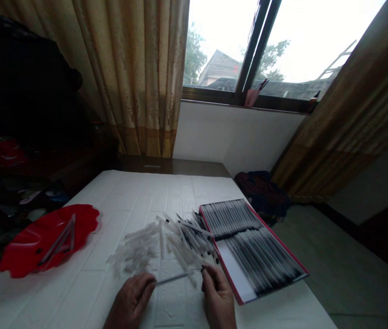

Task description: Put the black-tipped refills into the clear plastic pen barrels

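Both of my hands sit at the near edge of the white table (87, 283). My left hand (132, 300) pinches one end of a thin clear pen (175, 277) that lies level between the hands. My right hand (217, 297) pinches its other end, with fingers closed. Just beyond the hands lies a loose heap of clear pen barrels and caps (166, 246). To the right, a flat red-edged box (245, 297) holds two rows of dark pens laid side by side.
A red wavy-edged dish (18, 260) with a few pens in it sits at the table's left. Dark clutter fills the left side of the room. Curtains flank a window behind the table. A dark bundle (262, 189) lies on the floor at the right.
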Available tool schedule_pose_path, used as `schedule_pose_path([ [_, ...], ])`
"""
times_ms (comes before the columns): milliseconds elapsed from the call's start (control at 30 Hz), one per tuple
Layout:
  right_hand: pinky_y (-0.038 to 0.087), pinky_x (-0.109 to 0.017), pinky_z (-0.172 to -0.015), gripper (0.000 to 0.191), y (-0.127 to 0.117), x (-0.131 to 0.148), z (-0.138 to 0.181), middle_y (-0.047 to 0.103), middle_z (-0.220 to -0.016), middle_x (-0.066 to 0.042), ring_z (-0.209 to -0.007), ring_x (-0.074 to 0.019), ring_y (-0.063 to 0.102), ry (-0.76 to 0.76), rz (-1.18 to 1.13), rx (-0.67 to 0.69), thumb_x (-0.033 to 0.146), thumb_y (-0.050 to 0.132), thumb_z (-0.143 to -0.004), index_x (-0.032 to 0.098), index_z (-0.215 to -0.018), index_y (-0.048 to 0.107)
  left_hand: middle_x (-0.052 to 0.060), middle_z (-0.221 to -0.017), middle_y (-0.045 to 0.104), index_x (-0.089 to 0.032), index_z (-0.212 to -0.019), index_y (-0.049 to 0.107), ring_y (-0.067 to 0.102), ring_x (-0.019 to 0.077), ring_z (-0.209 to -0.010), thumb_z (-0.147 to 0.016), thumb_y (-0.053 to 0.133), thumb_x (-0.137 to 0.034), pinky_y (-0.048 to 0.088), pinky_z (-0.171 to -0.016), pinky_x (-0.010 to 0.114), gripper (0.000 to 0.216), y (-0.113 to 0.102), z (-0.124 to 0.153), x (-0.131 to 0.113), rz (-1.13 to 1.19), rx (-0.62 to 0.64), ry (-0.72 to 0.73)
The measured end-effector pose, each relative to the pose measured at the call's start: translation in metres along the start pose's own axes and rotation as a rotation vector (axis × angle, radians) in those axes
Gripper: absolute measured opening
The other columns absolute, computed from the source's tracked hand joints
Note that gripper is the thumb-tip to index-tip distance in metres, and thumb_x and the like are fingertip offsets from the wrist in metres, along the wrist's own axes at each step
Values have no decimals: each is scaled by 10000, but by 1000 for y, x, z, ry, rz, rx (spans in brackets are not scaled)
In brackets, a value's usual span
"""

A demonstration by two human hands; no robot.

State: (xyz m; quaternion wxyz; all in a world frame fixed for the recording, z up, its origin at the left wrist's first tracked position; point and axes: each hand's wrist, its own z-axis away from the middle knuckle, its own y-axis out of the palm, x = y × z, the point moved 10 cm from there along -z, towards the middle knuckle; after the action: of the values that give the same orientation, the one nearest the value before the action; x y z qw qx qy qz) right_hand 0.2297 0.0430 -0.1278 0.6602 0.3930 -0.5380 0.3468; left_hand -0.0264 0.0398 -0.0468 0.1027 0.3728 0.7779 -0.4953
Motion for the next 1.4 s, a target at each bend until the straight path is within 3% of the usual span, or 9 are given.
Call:
schedule_pose_path([
  [133,404,-204,-474,421,-1,-4,0,533,-530,56,-473,-105,483,52,-121,-44,554,720,-630,197,-843,655,-32,-806,736,-290,-895,656,703,124,-729,-889,468,-467,548,-679,162,259,-3,3,7,16,-42,-29],
  [233,402,-197,-455,445,1,-6,-1,558,-578,54,-463,-95,491,66,-190,-43,573,722,-620,206,-849,616,-32,-819,738,-292,-902,654,706,124,-743,-889,464,-470,546,-682,156,262,-3,3,12,22,-52,-61],
  [467,410,-211,-449,489,10,-8,-2,608,-625,25,-452,-100,507,52,-68,65,557,695,-668,181,-975,639,-27,-786,735,-286,-873,655,705,126,-707,-894,436,-497,548,-651,157,304,-4,-1,7,9,-36,-65],
  [733,423,-227,-460,425,17,-1,1,651,-638,-22,-456,-111,526,71,-19,139,518,726,-642,158,-868,711,-31,-791,730,-287,-876,644,698,121,-711,-899,450,-471,547,-669,164,268,-5,-1,-5,-22,-40,24],
  [900,389,-208,-435,348,21,4,2,612,-576,4,-446,-105,510,86,-46,161,486,755,-610,161,-702,675,-18,-808,732,-282,-878,651,697,130,-731,-895,442,-492,549,-682,181,297,0,1,2,-14,-17,-11],
  [1100,356,-194,-423,324,33,10,3,570,-540,36,-437,-91,478,108,-34,238,456,766,-603,165,-662,633,6,-830,733,-280,-867,672,692,161,-768,-851,470,-542,549,-718,222,331,5,2,15,100,28,-143],
  [1200,332,-187,-412,357,29,7,2,573,-533,34,-434,-88,475,117,-45,209,485,765,-599,168,-622,602,10,-798,718,-267,-828,667,684,169,-757,-816,495,-579,547,-698,232,357,2,2,27,215,6,-267],
  [1400,345,-170,-397,492,-5,-2,7,643,-585,14,-420,-74,486,167,-221,0,574,788,-517,178,-738,599,-31,-593,620,-218,-838,600,588,138,-507,-617,589,-734,507,-481,230,561,-26,20,68,442,-325,-646],
])
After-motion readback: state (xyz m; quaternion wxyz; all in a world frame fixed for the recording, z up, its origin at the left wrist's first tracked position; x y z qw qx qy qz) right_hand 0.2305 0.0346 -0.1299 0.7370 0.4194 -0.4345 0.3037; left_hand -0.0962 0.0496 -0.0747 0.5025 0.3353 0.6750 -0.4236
